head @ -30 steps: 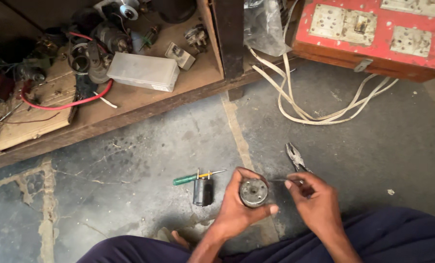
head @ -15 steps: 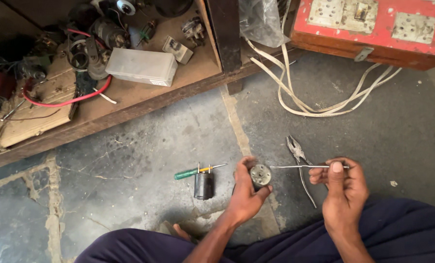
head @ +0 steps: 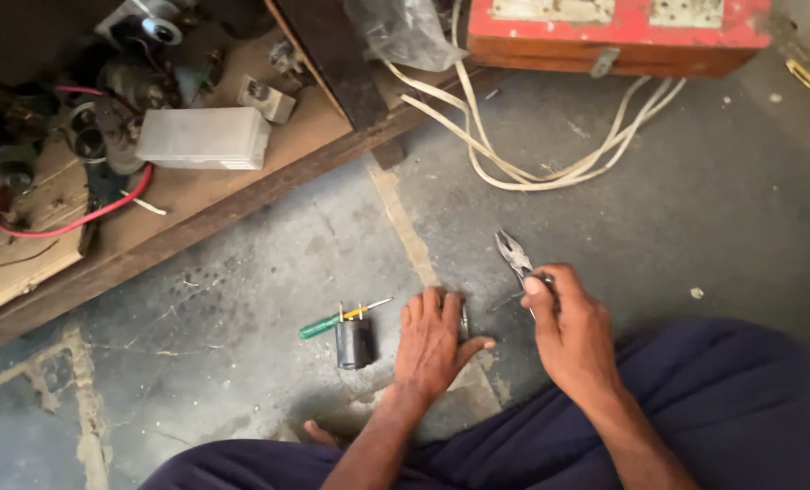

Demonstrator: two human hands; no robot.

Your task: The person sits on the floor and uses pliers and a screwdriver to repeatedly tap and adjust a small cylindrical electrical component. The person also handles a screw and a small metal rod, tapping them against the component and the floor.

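My left hand [head: 432, 340] lies palm down on the grey floor, covering a round metal motor part [head: 464, 319]; only the part's edge shows between thumb and forefinger. My right hand [head: 573, 331] closes over the handles of the pliers [head: 512, 251], whose jaws point away from me on the floor. A thin metal rod [head: 503, 303] lies between the two hands. Just left of my left hand stands a small black cylinder [head: 354, 342] with pins on top, and behind it lies a green-handled screwdriver [head: 332, 322].
A low wooden shelf [head: 241, 195] at the upper left holds a white plastic box [head: 203, 138], a red wire [head: 78, 218] and several motor parts. A red wooden box [head: 613, 36] sits at the top right, with white cables [head: 550, 168] looped on the floor and a plastic bag [head: 405, 32] beside it.
My left hand has lowered the round part from mid-air to the floor. My right hand has dropped from holding the thin rod onto the pliers.
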